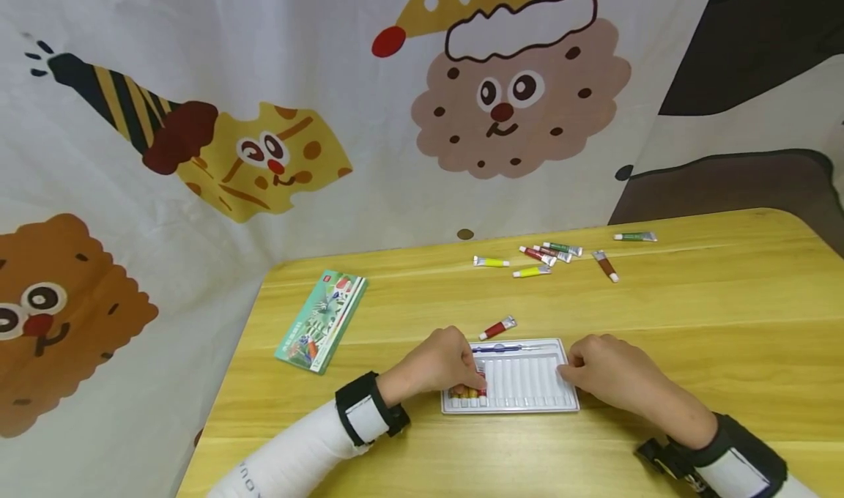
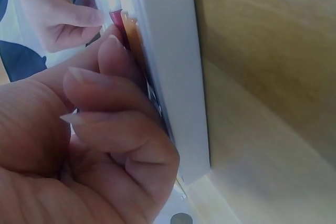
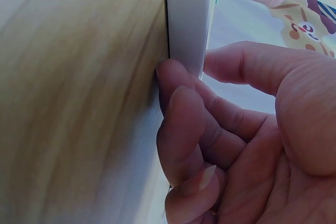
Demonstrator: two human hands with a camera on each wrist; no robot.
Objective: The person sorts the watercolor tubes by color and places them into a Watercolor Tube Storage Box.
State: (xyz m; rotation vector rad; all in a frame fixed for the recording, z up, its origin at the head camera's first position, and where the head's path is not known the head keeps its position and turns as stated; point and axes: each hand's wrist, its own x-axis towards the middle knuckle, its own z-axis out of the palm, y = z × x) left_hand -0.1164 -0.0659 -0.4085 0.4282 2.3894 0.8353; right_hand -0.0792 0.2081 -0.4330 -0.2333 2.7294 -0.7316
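Note:
A white plastic tray (image 1: pixel 527 381) lies on the table between both hands. Yellow-orange paint tubes (image 1: pixel 464 393) and a red paint tube (image 1: pixel 483 391) stand side by side in its left slots. My left hand (image 1: pixel 443 362) reaches over the tray's left side, its fingertips on the red tube; the left wrist view shows that tube (image 2: pixel 116 20) right at a fingertip. At the other end my right hand (image 1: pixel 609 370) pinches the tray's right edge, thumb on the rim and fingers against the outer wall (image 3: pixel 188 30). A blue-handled paintbrush (image 1: pixel 501 348) lies in the tray's top groove.
Just behind the tray is another red tube (image 1: pixel 497 328). Farther back lie several loose tubes, among them a yellow one (image 1: pixel 491 262), a brown one (image 1: pixel 606 266) and a green one (image 1: pixel 635 236). A green paint box (image 1: pixel 321 321) sits at the left. Behind the table hangs a printed cloth (image 1: pixel 369 190).

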